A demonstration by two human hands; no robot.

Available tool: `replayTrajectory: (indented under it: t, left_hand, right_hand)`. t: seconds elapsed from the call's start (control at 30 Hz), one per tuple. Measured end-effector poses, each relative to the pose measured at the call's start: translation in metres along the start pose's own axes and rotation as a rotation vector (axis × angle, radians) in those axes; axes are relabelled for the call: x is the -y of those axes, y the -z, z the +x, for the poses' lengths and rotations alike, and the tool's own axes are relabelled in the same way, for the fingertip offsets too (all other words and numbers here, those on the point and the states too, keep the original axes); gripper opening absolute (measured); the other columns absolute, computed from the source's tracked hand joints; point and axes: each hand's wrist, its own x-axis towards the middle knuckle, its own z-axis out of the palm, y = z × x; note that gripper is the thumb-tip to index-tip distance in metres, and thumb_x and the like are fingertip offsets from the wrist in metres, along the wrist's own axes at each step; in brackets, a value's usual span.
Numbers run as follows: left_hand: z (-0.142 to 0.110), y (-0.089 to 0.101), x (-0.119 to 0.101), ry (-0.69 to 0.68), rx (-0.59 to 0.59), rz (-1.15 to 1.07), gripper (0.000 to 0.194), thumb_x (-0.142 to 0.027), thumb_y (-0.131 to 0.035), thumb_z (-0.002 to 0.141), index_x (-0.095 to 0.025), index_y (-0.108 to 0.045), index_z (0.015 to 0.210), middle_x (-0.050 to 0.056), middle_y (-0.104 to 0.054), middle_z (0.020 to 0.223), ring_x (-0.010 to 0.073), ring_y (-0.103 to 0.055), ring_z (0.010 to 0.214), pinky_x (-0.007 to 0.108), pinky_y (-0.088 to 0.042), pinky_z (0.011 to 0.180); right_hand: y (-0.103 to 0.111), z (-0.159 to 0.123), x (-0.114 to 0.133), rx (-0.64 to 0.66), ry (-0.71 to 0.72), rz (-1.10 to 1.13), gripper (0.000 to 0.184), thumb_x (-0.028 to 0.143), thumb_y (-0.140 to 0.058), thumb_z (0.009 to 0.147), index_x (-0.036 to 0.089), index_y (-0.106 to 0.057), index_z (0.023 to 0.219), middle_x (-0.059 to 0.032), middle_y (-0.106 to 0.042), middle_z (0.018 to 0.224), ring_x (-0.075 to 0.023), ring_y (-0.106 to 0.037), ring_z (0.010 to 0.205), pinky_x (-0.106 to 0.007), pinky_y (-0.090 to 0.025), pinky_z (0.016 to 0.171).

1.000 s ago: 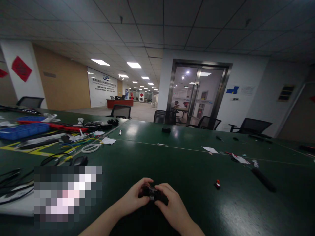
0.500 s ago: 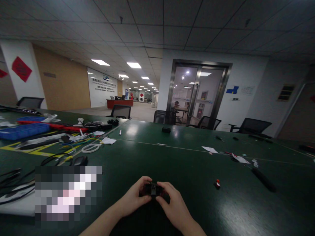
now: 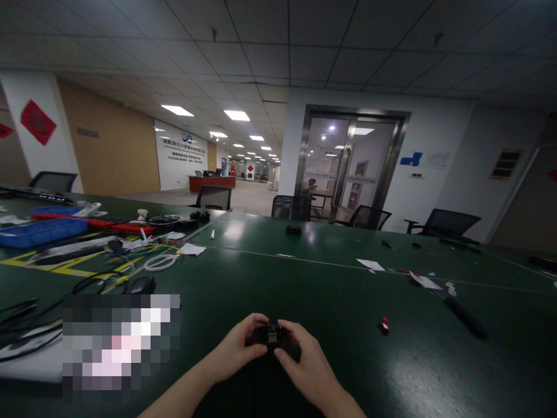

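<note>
Both of my hands meet low in the middle of the view, over the dark green table [image 3: 331,290]. My left hand [image 3: 237,348] and my right hand [image 3: 304,363] are each closed on a small black part [image 3: 270,334], pinched between thumbs and fingertips. Its front face shows a pale metallic spot. The part is held just above the table top. A small red and black piece [image 3: 384,324] lies on the table to the right of my right hand.
Left of my hands lie black cables [image 3: 26,325], a black mouse-like object [image 3: 141,284], a white ring [image 3: 160,262], blue trays [image 3: 41,230] and red bars. A black rod [image 3: 465,317] and paper scraps [image 3: 371,265] lie at the right. Office chairs stand along the far edge.
My hands and the small black part have risen slightly and turned a little; the part's pale face now sits higher between my fingertips. Nothing else on the table moved.
</note>
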Motion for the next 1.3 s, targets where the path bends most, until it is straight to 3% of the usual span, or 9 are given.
replayTrajectory:
  t: [0.37, 0.53, 0.93, 1.3]
  left_hand:
    - [-0.002, 0.003, 0.005, 0.021, -0.011, 0.019, 0.057, -0.019, -0.065, 0.073, -0.022, -0.039, 0.124, 0.007, -0.058, 0.111, 0.0238, -0.055, 0.103, 0.04, -0.039, 0.09]
    - [-0.002, 0.003, 0.004, -0.001, 0.004, 0.032, 0.046, -0.015, -0.064, 0.074, -0.022, -0.043, 0.116, 0.006, -0.059, 0.108, 0.0236, -0.056, 0.101, 0.04, -0.04, 0.088]
    - [-0.001, 0.0, 0.0, -0.026, 0.002, 0.002, 0.041, -0.014, -0.063, 0.073, -0.02, -0.045, 0.109, 0.005, -0.06, 0.104, 0.0226, -0.056, 0.1, 0.038, -0.039, 0.087]
    - [-0.001, -0.001, -0.001, 0.007, 0.023, -0.028, 0.048, -0.016, -0.066, 0.071, -0.023, -0.045, 0.114, 0.003, -0.059, 0.104, 0.0206, -0.056, 0.097, 0.036, -0.041, 0.084]
  right_hand:
    - [0.0, 0.002, 0.001, -0.008, -0.025, 0.016, 0.043, 0.022, -0.054, 0.078, 0.029, -0.049, 0.12, 0.001, -0.056, 0.117, -0.0182, -0.054, 0.106, -0.031, -0.043, 0.092]
    - [0.001, 0.002, 0.002, -0.006, -0.022, 0.013, 0.043, 0.02, -0.053, 0.078, 0.028, -0.049, 0.12, 0.0004, -0.056, 0.117, -0.0184, -0.054, 0.105, -0.032, -0.044, 0.091]
    - [0.003, 0.002, 0.006, -0.004, 0.067, 0.031, 0.037, 0.02, -0.057, 0.074, 0.027, -0.055, 0.11, -0.0014, -0.058, 0.113, -0.018, -0.055, 0.103, -0.03, -0.043, 0.089]
    - [0.003, 0.002, 0.011, 0.013, -0.007, 0.017, 0.02, 0.021, -0.057, 0.076, 0.027, -0.063, 0.094, -0.0006, -0.055, 0.113, -0.0184, -0.052, 0.106, -0.032, -0.041, 0.092]
